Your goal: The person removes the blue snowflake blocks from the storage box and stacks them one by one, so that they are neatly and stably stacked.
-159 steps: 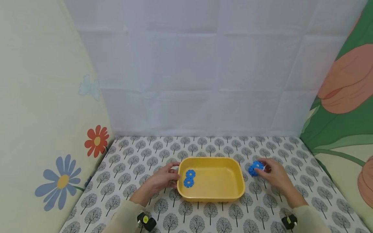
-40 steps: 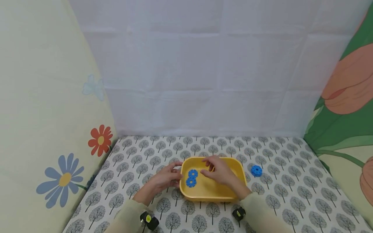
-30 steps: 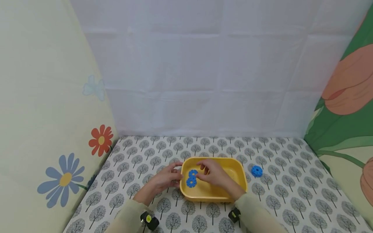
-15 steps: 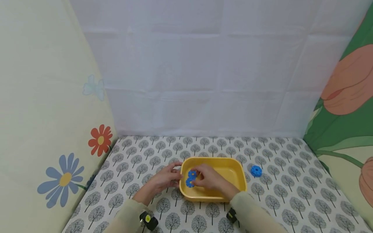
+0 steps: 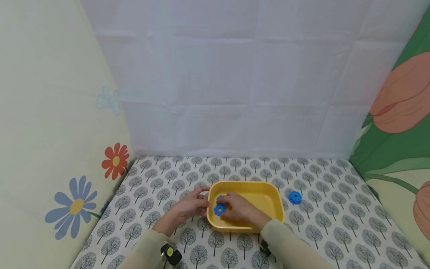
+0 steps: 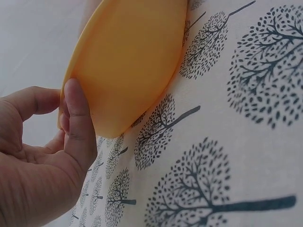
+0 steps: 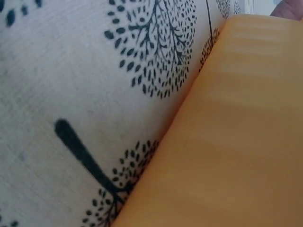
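Note:
In the head view my left hand is at the left end of a shallow yellow plastic tub. The left wrist view shows its thumb and fingers pinching the tub's wall. Inside the tub, at its left side, lie blue notched plastic discs, shaped like flowers. My right hand reaches over them from the right, thumb and fingers spread around them. Its fingers partly cover the upper disc, and whether it holds one is hidden. The right wrist view shows mainly the tub's outer wall.
A small stack of blue notched discs sits on the tree-print tablecloth, right of the tub. A white sheet hangs behind the table. Flower-printed panels stand at both sides.
Earlier my right hand was at the blue stack right of the tub. It has since come over the tub and moved left and down onto the discs. My left hand stays at the tub's wall.

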Available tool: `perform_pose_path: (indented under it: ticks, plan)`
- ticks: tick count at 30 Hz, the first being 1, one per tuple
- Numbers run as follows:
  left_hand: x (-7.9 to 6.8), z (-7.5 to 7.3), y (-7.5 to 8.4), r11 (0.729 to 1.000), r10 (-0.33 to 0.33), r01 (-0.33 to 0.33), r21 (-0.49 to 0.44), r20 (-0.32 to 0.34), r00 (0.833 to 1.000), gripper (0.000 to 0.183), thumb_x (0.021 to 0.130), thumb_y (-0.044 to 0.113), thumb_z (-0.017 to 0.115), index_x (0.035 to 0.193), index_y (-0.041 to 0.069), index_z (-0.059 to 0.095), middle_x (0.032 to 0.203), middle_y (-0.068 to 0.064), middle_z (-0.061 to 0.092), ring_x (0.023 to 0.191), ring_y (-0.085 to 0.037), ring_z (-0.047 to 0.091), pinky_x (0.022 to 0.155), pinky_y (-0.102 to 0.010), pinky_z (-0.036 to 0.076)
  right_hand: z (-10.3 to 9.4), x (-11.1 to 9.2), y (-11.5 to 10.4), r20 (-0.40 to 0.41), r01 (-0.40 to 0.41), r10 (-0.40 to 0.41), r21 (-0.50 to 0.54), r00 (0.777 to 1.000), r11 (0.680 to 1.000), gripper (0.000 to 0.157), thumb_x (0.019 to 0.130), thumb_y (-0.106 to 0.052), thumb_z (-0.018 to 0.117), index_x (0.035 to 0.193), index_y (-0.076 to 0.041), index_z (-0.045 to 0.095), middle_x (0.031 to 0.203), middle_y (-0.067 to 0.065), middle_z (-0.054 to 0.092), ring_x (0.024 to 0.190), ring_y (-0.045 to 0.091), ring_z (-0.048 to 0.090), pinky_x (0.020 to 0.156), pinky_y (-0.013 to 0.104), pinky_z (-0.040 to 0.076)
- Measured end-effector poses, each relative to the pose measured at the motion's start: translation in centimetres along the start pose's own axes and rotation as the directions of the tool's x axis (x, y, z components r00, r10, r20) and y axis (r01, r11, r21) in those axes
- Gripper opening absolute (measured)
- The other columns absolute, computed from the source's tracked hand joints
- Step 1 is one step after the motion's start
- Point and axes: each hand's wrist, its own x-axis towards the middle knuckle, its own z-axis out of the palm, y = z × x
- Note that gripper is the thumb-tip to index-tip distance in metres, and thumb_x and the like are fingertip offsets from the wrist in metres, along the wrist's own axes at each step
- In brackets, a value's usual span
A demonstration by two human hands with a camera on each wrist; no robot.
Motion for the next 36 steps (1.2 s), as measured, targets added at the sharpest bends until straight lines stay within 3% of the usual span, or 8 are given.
perform_pose_path:
  ticks: [6, 25, 36]
  plan:
    - [0.07, 0.0, -0.05, 1.0, 0.006, -0.006, -0.003, 0.007, 1.0, 0.06, 0.095, 0.003, 0.062, 0.15, 0.005, 0.037, 0.099, -0.011, 0.058, 0.077, -0.019, 0.063, 0.066, -0.029, 0.057, 0.14, 0.09, -0.29, 0.009, -0.037, 0.037, -0.023, 0.999, 0.999, 0.049, 0.085, -0.03, 0.081, 0.132, -0.025, 0.068, 0.127, 0.004, 0.06, 0.099, 0.012, 0.055, 0.092, 0.034, 0.051]
    - [0.16, -0.06, -0.1, 1.0, 0.006, -0.006, 0.008, 0.005, 1.0, 0.06, 0.095, 0.004, 0.062, 0.15, 0.006, 0.037, 0.095, -0.009, 0.056, 0.077, -0.02, 0.064, 0.066, -0.03, 0.058, 0.12, 0.44, -0.49, -0.002, -0.037, 0.037, 0.014, 0.999, 0.999, 0.035, 0.084, -0.023, 0.083, 0.117, -0.022, 0.072, 0.109, -0.003, 0.06, 0.091, 0.01, 0.053, 0.084, 0.03, 0.049]
    - [0.16, -0.07, 0.02, 1.0, -0.001, 0.001, 0.011, 0.002, 1.0, 0.061, 0.095, 0.005, 0.064, 0.15, 0.006, 0.038, 0.094, -0.008, 0.057, 0.075, -0.019, 0.063, 0.065, -0.03, 0.057, 0.45, 0.62, -0.34, -0.014, -0.004, 0.004, 0.022, 1.0, 1.0, 0.031, 0.084, -0.02, 0.083, 0.111, -0.023, 0.069, 0.111, -0.004, 0.06, 0.097, 0.01, 0.054, 0.091, 0.031, 0.051]
